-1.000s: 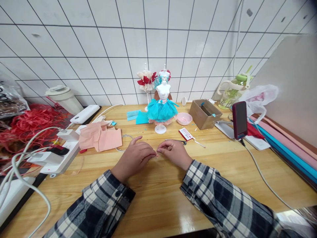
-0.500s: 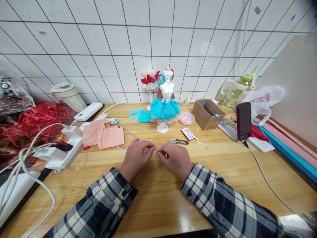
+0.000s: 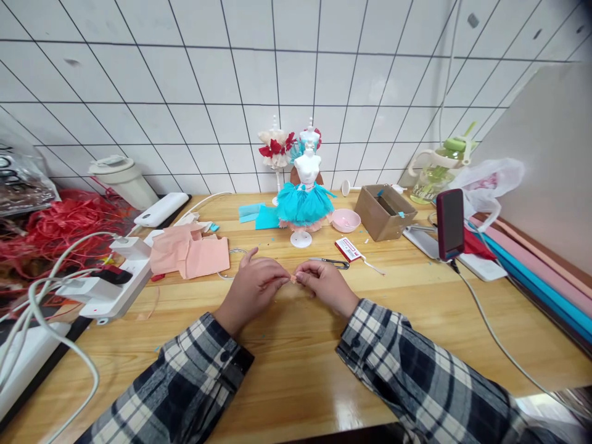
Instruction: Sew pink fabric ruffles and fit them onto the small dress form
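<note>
A tiny peach-coloured scrap [image 3: 293,279], perhaps crepe paper, is pinched between my two hands above the table. My left hand [image 3: 255,285] closes thumb and forefinger on its left side, with another finger lifted. On the other side, my right hand [image 3: 326,285] grips it between thumb and fingertips. Just behind my right hand lie thread snips [image 3: 340,264], their blades hidden by the hand. Farther back stands a small white dress form [image 3: 308,166] in a turquoise ruffled skirt [image 3: 303,203] with peach edging beneath. Folded peach crepe paper [image 3: 203,256] lies left of my left hand.
A pink bowl [image 3: 346,220], a cardboard box [image 3: 386,213] and a red-and-white packet [image 3: 348,249] are behind my right hand. A phone [image 3: 450,225] stands upright at right. Turquoise sheets [image 3: 267,217] lie near the dress form. A power strip [image 3: 115,293] with cables occupies the left.
Both hands have stayed together at the peach scrap, with their fingers shifting slightly. A left finger now sticks up, and my right hand covers more of the snips. The view has shifted slightly.
</note>
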Demonstrator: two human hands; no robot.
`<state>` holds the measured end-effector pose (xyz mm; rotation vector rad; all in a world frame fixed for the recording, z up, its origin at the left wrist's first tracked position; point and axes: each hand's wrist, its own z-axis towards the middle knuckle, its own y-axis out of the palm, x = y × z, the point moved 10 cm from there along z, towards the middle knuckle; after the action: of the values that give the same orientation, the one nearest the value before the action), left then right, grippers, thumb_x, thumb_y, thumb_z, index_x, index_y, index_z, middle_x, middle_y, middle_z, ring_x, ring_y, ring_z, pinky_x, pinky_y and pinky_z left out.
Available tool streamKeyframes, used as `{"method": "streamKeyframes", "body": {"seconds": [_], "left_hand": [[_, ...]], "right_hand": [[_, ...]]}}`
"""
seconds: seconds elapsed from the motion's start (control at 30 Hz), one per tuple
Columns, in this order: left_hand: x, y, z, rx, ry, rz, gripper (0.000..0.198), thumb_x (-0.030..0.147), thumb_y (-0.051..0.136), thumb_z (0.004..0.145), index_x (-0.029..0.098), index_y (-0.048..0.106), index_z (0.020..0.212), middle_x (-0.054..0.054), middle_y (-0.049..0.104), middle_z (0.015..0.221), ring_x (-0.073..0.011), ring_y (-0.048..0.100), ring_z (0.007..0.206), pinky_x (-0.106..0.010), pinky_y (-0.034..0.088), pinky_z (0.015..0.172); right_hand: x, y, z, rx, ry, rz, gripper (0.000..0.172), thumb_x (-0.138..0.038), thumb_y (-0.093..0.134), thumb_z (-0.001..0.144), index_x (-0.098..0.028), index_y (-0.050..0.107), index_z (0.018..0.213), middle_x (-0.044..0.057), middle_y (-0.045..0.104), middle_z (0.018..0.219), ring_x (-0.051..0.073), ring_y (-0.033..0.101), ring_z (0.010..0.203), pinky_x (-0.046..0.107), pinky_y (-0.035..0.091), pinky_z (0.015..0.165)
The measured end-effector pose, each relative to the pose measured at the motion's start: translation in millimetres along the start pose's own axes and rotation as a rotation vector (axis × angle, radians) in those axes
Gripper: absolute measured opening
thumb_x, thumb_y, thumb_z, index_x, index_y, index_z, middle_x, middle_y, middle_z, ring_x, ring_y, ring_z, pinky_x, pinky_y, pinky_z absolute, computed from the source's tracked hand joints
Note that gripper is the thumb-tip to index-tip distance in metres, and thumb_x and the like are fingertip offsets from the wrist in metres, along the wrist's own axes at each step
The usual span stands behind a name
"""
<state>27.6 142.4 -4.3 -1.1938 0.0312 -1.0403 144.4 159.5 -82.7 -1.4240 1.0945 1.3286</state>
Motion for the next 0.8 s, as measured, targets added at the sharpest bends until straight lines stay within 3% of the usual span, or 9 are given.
{"method": "streamKeyframes", "body": {"seconds": [0.07,0.23,0.4,0.5,0.6,0.7,0.8], "left_hand": [[14,0.0,0,-0.059,0.137,0.135,0.021,0.025,0.051,0.093,0.025,0.071,0.085,0.001,0.074,0.087,-0.0151,0.067,0.087,-0.052,0.016,0.113],[29,5.6,-3,-0.142,0.255,0.276,0.024,0.021,0.048,0.094,0.026,0.071,0.088,0.002,0.074,0.087,-0.0138,0.067,0.086,-0.05,0.016,0.113],[25,19.2,-5,-0.21,0.24,0.319,0.025,0.018,0.049,0.092,0.026,0.071,0.084,0.003,0.073,0.081,-0.0137,0.066,0.082,-0.05,0.019,0.113],[22,18.5,-4,-0.173,0.211,0.338,0.024,0.021,0.05,0.091,0.025,0.071,0.079,0.002,0.072,0.078,-0.0142,0.066,0.079,-0.049,0.024,0.111],[22,11.6,-3,-0.111,0.191,0.361,0.024,0.024,0.05,0.092,0.024,0.072,0.082,0.001,0.073,0.081,-0.0153,0.066,0.08,-0.049,0.026,0.109],[21,6.1,-2,-0.08,0.177,0.373,0.023,0.024,0.05,0.092,0.025,0.072,0.086,0.001,0.074,0.084,-0.0161,0.066,0.082,-0.05,0.027,0.109],[22,4.9,-3,-0.073,0.186,0.373,0.023,0.023,0.05,0.092,0.026,0.072,0.086,0.001,0.074,0.084,-0.0161,0.066,0.082,-0.049,0.027,0.109]], "right_hand": [[-3,1,1,-0.016,-0.04,-0.098,0.019,-0.036,0.065,0.079,-0.017,0.067,0.077,0.001,0.065,0.071,0.012,0.054,0.059,0.022,0.041,0.049],[-30,4,-6,0.009,-0.272,-0.54,0.011,-0.016,0.065,0.083,-0.019,0.071,0.074,0.001,0.068,0.076,0.015,0.06,0.076,0.027,0.044,0.072],[-56,5,-25,0.107,-0.43,-0.867,0.009,-0.023,0.066,0.086,-0.021,0.073,0.081,0.003,0.063,0.086,0.015,0.058,0.079,0.026,0.042,0.068],[-61,5,-29,0.137,-0.449,-0.882,0.013,-0.026,0.062,0.089,-0.021,0.073,0.082,0.003,0.062,0.085,0.015,0.058,0.078,0.027,0.042,0.068],[-59,-5,-26,0.209,-0.428,-0.756,0.013,-0.025,0.06,0.089,-0.02,0.072,0.09,0.004,0.064,0.089,0.015,0.059,0.077,0.027,0.044,0.07],[-44,-17,-16,0.262,-0.307,-0.609,0.014,-0.027,0.062,0.086,-0.017,0.072,0.088,0.005,0.067,0.086,0.014,0.057,0.07,0.027,0.045,0.068],[-29,-20,-8,0.231,-0.191,-0.517,0.013,-0.027,0.065,0.08,-0.016,0.072,0.079,0.003,0.068,0.076,0.014,0.056,0.065,0.027,0.044,0.064]]}}
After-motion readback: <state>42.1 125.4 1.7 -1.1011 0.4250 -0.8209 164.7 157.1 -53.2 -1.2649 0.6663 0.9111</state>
